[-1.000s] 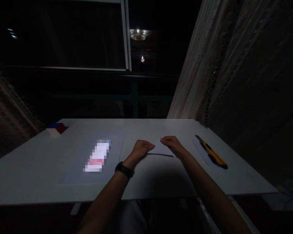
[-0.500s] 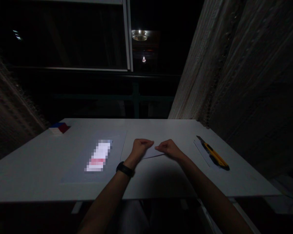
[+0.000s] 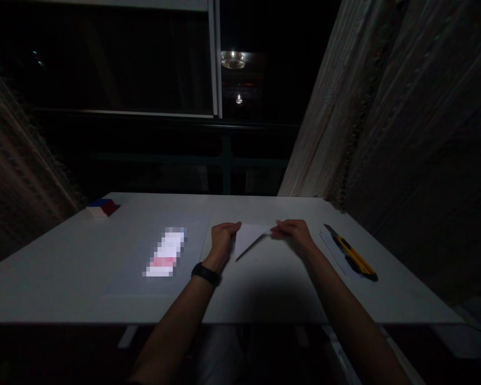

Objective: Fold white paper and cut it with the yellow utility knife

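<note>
Between my hands is a small folded sheet of white paper (image 3: 249, 238), its lower right edge slanting and dark in shadow. My left hand (image 3: 223, 238) pinches the paper's left side between thumb and fingers, with a black band on the wrist. At the paper's upper right corner, my right hand (image 3: 293, 231) closes thumb against fingertips. To the right lies a yellow and black utility knife (image 3: 355, 256), blade out, on a strip of white paper (image 3: 329, 246).
A bright pixelated phone screen (image 3: 166, 252) lies on a larger white sheet (image 3: 124, 278) at the left of the white table (image 3: 52, 283). A Rubik's cube (image 3: 101, 207) sits at the far left. Curtains (image 3: 316, 107) hang beside the dark window.
My hands have moved apart, the right one going right and slightly up. The paper now shows a slanting edge between them. The view has shifted slightly.
</note>
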Demonstrator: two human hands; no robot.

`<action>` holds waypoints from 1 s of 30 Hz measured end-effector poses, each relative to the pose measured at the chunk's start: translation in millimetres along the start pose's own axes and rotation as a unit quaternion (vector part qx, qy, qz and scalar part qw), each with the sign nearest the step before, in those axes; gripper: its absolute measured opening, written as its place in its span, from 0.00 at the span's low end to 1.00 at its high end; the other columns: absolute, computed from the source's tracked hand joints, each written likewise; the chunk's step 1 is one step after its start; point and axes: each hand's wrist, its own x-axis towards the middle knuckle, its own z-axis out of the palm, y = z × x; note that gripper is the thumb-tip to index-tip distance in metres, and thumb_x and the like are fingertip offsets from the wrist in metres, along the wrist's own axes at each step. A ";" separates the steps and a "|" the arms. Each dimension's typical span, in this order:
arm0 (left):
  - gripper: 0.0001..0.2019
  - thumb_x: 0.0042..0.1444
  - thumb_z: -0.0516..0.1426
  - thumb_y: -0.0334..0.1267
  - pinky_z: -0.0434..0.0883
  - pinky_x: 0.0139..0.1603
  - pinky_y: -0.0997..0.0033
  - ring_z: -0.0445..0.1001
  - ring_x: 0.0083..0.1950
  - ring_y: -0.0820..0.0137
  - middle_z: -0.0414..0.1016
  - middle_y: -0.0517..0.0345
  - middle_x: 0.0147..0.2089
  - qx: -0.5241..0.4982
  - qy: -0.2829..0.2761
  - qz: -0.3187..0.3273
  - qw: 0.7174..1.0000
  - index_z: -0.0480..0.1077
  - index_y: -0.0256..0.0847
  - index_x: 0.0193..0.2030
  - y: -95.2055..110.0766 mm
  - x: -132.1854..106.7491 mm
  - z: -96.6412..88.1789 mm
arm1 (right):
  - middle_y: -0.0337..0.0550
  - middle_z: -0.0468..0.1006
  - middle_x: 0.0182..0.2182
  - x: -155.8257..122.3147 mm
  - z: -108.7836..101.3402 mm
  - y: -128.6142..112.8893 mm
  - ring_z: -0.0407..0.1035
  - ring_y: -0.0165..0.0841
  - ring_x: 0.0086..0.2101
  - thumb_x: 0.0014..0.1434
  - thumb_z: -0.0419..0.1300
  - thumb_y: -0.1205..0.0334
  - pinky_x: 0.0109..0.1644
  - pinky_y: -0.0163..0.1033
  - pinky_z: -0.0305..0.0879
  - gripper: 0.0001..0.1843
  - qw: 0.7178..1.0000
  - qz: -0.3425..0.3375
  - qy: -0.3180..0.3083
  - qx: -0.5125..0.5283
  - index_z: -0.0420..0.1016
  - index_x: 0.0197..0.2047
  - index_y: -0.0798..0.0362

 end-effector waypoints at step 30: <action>0.25 0.50 0.60 0.46 0.64 0.48 0.64 0.70 0.46 0.60 0.74 0.49 0.45 0.344 -0.187 0.243 0.887 0.69 0.39 0.54 -5.2 -14.6 4.3 | 0.51 0.80 0.26 -4.4 24.3 15.6 0.75 0.37 0.25 0.52 0.60 0.58 0.29 0.39 0.72 0.10 0.987 0.095 -0.016 0.131 0.74 0.31 0.58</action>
